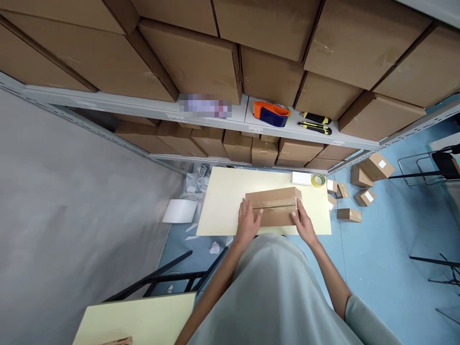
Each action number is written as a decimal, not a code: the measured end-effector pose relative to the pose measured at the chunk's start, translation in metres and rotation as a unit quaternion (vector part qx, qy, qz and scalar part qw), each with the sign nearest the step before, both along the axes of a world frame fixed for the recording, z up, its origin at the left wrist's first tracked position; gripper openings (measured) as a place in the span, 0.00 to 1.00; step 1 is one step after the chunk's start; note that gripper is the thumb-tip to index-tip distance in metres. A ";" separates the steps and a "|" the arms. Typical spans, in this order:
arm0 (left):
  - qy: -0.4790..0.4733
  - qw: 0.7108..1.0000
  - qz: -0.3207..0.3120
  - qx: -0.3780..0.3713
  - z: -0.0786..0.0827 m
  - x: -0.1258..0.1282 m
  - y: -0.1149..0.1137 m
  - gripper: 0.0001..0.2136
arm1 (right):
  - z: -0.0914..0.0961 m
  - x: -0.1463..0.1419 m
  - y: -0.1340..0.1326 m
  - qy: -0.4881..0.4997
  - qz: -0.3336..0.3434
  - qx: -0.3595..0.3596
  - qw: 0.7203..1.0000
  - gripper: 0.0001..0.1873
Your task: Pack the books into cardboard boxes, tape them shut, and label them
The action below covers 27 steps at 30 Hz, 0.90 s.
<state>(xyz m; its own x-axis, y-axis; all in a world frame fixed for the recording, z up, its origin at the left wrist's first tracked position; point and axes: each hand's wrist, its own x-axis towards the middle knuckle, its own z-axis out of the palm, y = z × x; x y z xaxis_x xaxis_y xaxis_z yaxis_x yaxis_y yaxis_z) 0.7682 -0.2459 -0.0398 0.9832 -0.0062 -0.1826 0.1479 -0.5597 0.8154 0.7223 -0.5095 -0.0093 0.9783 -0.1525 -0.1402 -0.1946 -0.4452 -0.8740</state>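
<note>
A brown cardboard box [275, 216] lies on the pale yellow table [223, 196] in front of me, a seam running along its top. Clear tape shines at its right end. My left hand [247, 221] grips the left end, thumb on top and fingers along the far side. At the opposite end, my right hand [304, 224] presses its thumb and fingers against the taped edge. Behind the box, near the table's far right corner, are a roll of tape [318, 180] and a white box [301, 178].
Shelves [215, 116] packed with cardboard boxes rise beyond the table. On one lie an orange and blue tape dispenser [271, 114] and yellow-black box cutters [315, 127]. Small cartons [349, 215] litter the floor at right. A second table [143, 316] stands at lower left.
</note>
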 end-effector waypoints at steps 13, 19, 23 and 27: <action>0.141 0.965 0.097 -0.201 -0.036 0.033 0.025 0.25 | -0.005 0.008 0.001 0.015 -0.083 -0.019 0.996 0.44; 0.071 0.984 0.068 -0.150 -0.029 0.035 0.035 0.26 | -0.043 0.013 -0.001 0.029 -0.066 0.016 0.997 0.46; 0.052 0.998 0.014 -0.035 -0.028 0.038 0.044 0.28 | -0.055 0.018 0.013 0.052 -0.052 -0.036 0.997 0.46; -0.055 0.990 -0.121 0.035 -0.015 0.032 0.039 0.31 | -0.042 0.024 0.040 -0.004 0.060 -0.177 0.982 0.37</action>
